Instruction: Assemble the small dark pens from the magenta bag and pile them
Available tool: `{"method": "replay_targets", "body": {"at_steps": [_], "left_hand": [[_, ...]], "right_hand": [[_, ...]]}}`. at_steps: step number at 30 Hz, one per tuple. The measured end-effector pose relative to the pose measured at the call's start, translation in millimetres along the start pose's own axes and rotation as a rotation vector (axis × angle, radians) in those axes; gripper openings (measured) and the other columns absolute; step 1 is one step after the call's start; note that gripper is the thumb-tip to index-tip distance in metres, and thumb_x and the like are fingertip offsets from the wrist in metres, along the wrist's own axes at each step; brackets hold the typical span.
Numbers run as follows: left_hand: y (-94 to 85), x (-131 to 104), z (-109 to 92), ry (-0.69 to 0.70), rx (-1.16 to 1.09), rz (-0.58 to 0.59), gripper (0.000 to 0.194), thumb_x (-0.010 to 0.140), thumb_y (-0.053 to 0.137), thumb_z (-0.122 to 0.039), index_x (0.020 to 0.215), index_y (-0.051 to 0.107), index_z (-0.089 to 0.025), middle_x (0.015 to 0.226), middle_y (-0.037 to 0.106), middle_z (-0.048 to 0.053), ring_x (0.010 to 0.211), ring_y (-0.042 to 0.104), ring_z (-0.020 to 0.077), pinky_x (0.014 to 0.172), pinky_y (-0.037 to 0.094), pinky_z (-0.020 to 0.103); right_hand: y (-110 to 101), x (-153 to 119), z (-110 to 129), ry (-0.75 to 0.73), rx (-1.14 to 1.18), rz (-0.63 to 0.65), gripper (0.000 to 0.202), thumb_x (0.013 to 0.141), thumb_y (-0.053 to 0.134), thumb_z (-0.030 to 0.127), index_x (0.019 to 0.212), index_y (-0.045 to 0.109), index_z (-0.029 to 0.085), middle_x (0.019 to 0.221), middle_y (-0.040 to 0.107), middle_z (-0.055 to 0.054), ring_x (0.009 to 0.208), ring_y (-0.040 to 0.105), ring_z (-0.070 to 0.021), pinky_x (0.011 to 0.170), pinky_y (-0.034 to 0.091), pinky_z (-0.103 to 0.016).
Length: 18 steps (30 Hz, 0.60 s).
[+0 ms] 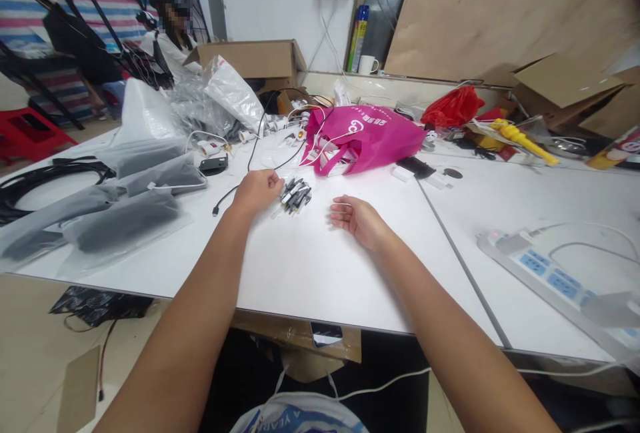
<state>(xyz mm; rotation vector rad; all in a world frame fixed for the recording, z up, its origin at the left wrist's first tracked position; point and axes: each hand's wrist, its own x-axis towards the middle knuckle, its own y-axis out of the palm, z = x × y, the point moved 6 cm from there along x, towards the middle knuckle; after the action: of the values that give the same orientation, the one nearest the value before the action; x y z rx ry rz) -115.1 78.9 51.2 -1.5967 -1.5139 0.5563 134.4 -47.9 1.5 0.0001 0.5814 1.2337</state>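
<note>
On the white table lies a small heap of short, slim black, white and clear pieces [296, 195]; their exact kind is too small to tell. My left hand [257, 191] is at the heap's left edge, fingers curled in and thumb against them; whatever may be between them is hidden. To the right of the heap, my right hand [356, 219] hovers low over the table, palm turned inward, with loosely bent fingers apart and nothing in them. A black cable with a plug end [216, 210] lies just left of my left hand.
Behind the heap sits a pink bag [370, 136] with white cables spilling out. Grey plastic-wrapped packages [125, 223] and a coiled black cable [55, 176] lie left. A power strip [555, 279] is at right. A phone [327, 334] is below the table edge. Other people sit far left.
</note>
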Motion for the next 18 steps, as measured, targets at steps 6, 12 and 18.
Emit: {"method": "replay_targets", "body": {"at_steps": [6,12,18], "left_hand": [[4.7,-5.1,-11.2,0.049,0.029,0.072,0.038,0.103,0.079,-0.040,0.070,0.067,-0.026,0.082,0.079,0.006,0.084,0.070,0.0277,0.074,0.043,0.037],[7.3,-5.8,-11.9,0.093,0.059,0.114,0.030,0.105,0.074,-0.042,0.081,0.070,-0.025,0.091,0.084,0.006,0.087,0.072,0.0261,0.075,0.043,0.036],[17.0,-1.5,-11.0,0.208,0.066,0.067,0.020,0.109,0.067,-0.036,0.112,0.080,-0.022,0.120,0.087,0.011,0.108,0.076,0.0312,0.097,0.056,0.042]], "right_hand": [[-0.1,1.4,-0.1,-0.017,-0.015,0.003,0.022,0.118,0.056,0.012,0.103,0.073,0.016,0.088,0.078,-0.005,0.068,0.077,-0.0152,0.067,0.066,-0.027],[-0.7,2.7,0.0,-0.026,-0.025,0.007,0.023,0.118,0.057,0.012,0.103,0.074,0.016,0.088,0.079,-0.004,0.068,0.078,-0.0149,0.067,0.067,-0.027],[-1.2,2.6,-1.1,-0.033,-0.019,0.010,0.023,0.116,0.059,0.010,0.101,0.076,0.015,0.088,0.080,-0.005,0.068,0.078,-0.0156,0.067,0.067,-0.028]]}}
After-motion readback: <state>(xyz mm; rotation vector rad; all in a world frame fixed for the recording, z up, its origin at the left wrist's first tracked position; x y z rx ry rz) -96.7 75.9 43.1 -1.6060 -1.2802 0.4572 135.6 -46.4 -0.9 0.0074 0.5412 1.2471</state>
